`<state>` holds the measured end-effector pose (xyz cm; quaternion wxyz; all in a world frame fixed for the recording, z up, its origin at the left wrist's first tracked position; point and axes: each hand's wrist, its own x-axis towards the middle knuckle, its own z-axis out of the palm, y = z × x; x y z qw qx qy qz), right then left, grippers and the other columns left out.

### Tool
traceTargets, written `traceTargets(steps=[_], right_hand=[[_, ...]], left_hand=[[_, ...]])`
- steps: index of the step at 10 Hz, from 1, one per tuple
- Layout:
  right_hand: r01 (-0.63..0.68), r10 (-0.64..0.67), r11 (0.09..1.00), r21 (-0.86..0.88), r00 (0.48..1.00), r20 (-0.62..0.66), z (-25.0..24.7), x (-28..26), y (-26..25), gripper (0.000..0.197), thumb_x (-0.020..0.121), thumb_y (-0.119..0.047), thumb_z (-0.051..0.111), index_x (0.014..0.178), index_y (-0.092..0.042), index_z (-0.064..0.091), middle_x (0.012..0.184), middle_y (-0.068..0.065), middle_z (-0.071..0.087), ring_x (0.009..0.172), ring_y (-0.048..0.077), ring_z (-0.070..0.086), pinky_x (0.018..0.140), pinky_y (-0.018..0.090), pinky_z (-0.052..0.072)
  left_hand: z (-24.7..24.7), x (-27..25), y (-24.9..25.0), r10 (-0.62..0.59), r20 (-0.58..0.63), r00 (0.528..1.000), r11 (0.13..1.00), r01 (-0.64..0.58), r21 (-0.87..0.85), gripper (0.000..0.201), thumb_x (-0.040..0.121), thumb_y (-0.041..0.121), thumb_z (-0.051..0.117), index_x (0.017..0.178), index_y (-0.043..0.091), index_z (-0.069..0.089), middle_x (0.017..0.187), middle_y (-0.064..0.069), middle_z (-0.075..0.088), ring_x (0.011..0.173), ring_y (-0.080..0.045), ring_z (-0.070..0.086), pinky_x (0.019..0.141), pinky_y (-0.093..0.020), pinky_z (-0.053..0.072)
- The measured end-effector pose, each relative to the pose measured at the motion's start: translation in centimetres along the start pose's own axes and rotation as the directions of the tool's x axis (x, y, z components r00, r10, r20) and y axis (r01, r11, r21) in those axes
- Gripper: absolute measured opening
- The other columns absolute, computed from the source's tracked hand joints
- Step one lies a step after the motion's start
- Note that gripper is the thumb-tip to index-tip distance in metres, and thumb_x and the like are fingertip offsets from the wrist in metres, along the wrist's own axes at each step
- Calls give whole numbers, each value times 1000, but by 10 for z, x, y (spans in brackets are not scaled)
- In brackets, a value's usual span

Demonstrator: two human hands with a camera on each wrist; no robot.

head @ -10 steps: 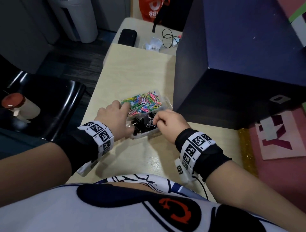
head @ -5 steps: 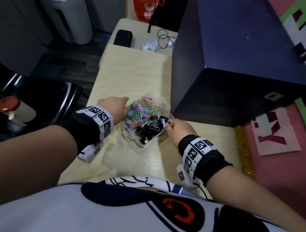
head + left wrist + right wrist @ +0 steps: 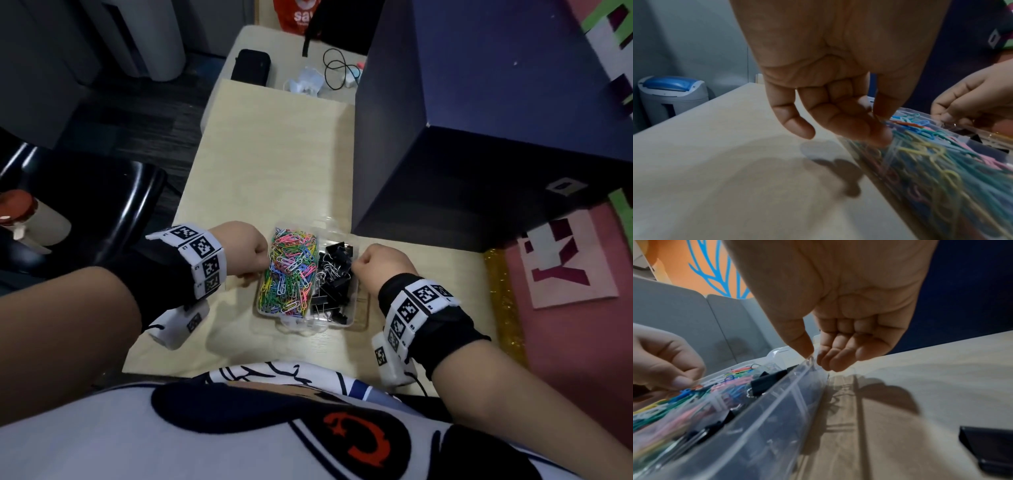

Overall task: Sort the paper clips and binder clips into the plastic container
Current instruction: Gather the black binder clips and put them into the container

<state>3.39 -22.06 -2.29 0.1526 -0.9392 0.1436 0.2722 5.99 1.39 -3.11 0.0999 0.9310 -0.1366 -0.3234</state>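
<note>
Black wrist sleeves (image 3: pixel 442 329) carry white bands of square black-and-white markers (image 3: pixel 202 253); white shirt (image 3: pixel 171 438), dark-blue and red print.

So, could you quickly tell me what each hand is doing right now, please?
Left hand: pinching the left wall of the plastic container.
Right hand: pinching the container's right rim.
</note>
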Motion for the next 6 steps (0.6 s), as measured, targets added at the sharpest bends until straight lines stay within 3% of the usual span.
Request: traceTargets(steps=[2,3,4,5,6], right_hand=[[8,-8,1000,5,1000,-10,0,-5,-1,25,92,-32,49,104,-13,62,102,8,67,98,28,62,80,32,47],[14,-14,1000,-3,1000,-26,2,-8,0,26,92,-30,50,102,-11,64,101,10,68,97,29,62,80,32,47],[20,-20,1000,-7,999,-41,3,-10,0,25,92,-28,49,102,-10,64,100,11,68,95,29,62,80,32,48],[19,-20,999,-43,999,-33,5,-8,1,30,95,-30,45,109,-9,62,104,11,67,98,29,62,79,31,47],[28,-29,998,-49,999,-31,4,-7,5,35,97,-35,41,111,-9,59,106,11,66,98,29,61,77,31,45]], left_hand=[[7,-5,-4,8,33,999,995,-4,-98,33,88,23,49,66,10,70,66,3,73,52,-5,56,62,-21,45],[12,-5,-6,22,-3,1000,996,-22,-87,34,89,24,50,58,15,64,62,3,71,45,1,52,57,-20,40],[14,-6,-5,24,-62,998,999,-25,-23,37,91,27,51,55,19,54,58,6,62,48,-3,48,53,-20,36],[16,-8,-4,0,-52,999,1000,1,13,34,95,34,50,63,22,52,58,10,53,57,-8,48,50,-22,31],[16,-9,-7,-3,-89,996,1000,5,25,29,95,41,47,79,19,57,68,5,55,72,-19,52,59,-27,34]])
